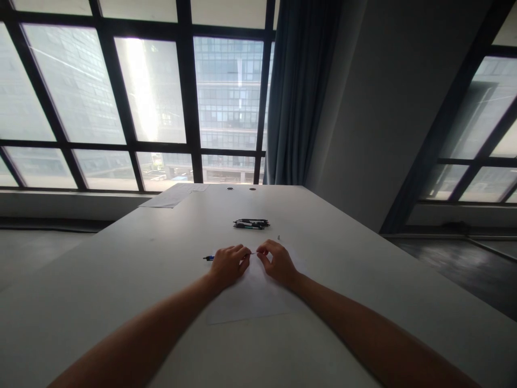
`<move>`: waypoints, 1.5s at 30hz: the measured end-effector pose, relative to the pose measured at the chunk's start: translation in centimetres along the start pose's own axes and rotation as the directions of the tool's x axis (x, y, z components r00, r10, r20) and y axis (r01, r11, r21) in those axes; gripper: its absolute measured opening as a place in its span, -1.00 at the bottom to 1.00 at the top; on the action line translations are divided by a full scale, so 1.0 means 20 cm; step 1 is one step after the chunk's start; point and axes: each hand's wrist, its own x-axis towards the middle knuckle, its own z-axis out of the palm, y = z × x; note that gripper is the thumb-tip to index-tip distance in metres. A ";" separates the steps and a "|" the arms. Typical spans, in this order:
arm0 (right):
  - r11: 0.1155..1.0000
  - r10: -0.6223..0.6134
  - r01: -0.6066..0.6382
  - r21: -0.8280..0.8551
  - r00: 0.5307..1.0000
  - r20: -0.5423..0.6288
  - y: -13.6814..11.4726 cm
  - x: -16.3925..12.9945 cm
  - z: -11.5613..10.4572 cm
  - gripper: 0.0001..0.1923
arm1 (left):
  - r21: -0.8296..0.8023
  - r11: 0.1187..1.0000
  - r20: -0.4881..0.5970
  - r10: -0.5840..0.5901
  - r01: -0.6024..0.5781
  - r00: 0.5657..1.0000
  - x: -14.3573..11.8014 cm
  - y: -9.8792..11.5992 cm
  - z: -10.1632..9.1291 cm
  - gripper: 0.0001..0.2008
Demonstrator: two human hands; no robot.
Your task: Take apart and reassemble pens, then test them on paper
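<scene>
— Two hands on one pen, why?

— My left hand closes around the body of the pen, and the blue end comes out on the left side of my fist. My right hand pinches with the fingertips a thin part that sticks out of the other end; I think it is the refill or the tip, but it is too small to tell. I judge one hand steadies and the other works on the end. Both grips are closed tight, nothing loose between the fingers.

— And where is it exactly?

— Just above a sheet of white paper that lies on the table, in front of me. My hands rest over the paper, perhaps so small parts stay on it.

— How many pens in total?

— One in my hands. Farther away lies a small group of pens, side by side, touching; maybe three or four, I cannot count them surely. One tiny piece lies between that group and my right hand. Some more papers are at the far edge, near the window.
</scene>
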 end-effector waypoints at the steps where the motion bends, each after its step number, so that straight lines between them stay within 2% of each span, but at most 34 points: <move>1: 1.000 0.018 -0.018 -0.013 1.000 -0.005 0.00 0.00 0.00 -0.92 | 0.004 1.000 0.001 -0.016 0.016 1.000 0.00 0.00 0.00 -0.82; 8: 0.999 0.050 -0.050 -0.021 0.999 -0.014 0.00 0.00 0.00 -0.93 | 0.009 0.992 -0.025 -0.122 0.122 0.992 0.00 0.01 -0.01 -0.85; 12: 0.999 0.026 -0.026 -0.039 1.000 0.004 0.00 0.00 0.00 -0.93 | -0.017 0.996 -0.035 -0.090 0.090 0.995 -0.01 -0.01 0.01 -0.77; 19: 0.997 -0.053 0.054 -0.050 0.998 0.024 0.00 -0.01 0.00 -0.92 | -0.033 0.998 -0.078 0.051 -0.054 0.996 0.00 -0.02 0.03 -0.81; 29: 0.995 -0.099 0.096 -0.040 0.993 -0.070 -0.02 0.00 0.00 -0.92 | -0.032 0.999 -0.074 0.023 -0.025 0.997 0.00 -0.01 0.02 -0.82; 40: 0.996 -0.069 0.071 -0.056 0.997 0.032 -0.01 -0.01 0.01 -0.94 | -0.072 0.993 -0.139 0.084 -0.095 0.987 0.00 -0.02 0.01 -0.83; 45: 0.997 -0.061 0.061 -0.045 0.998 0.005 -0.01 -0.01 0.01 -0.97 | -0.078 0.993 -0.140 0.073 -0.084 0.987 0.00 -0.02 0.01 -0.83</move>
